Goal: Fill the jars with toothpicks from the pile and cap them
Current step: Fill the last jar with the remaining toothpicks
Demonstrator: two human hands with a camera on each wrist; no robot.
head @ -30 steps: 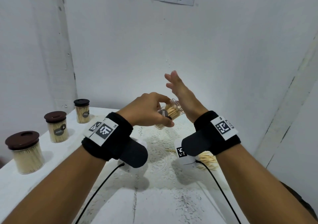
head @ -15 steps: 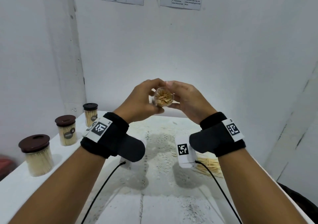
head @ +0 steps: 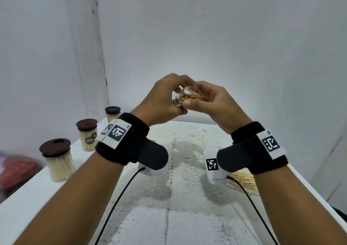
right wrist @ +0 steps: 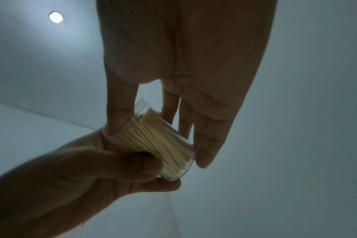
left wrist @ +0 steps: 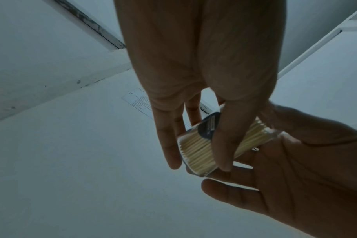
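Note:
A clear jar (head: 189,98) packed with toothpicks is held up in the air over the table, uncapped, its mouth tilted toward me. My left hand (head: 169,99) grips its side with thumb and fingers curled round it. My right hand (head: 205,99) holds the other side, thumb on the near rim. The left wrist view has the jar (left wrist: 196,151) between the left fingers (left wrist: 169,145), with the right hand (left wrist: 275,177) beneath. From the right wrist, the jar (right wrist: 159,145) lies between thumb and fingers, the left hand (right wrist: 92,169) clasping its base. The loose toothpick pile (head: 242,180) lies on the table, partly hidden by my right wrist.
Three filled jars with brown caps stand along the table's left edge: near (head: 56,160), middle (head: 87,134) and far (head: 112,114). A white lace mat (head: 187,150) covers the table's middle. Walls close in behind and at both sides.
One second ago my right hand was flat against the sideways jar's mouth. Both hands now hold the jar, lifted higher, with its mouth turned toward me.

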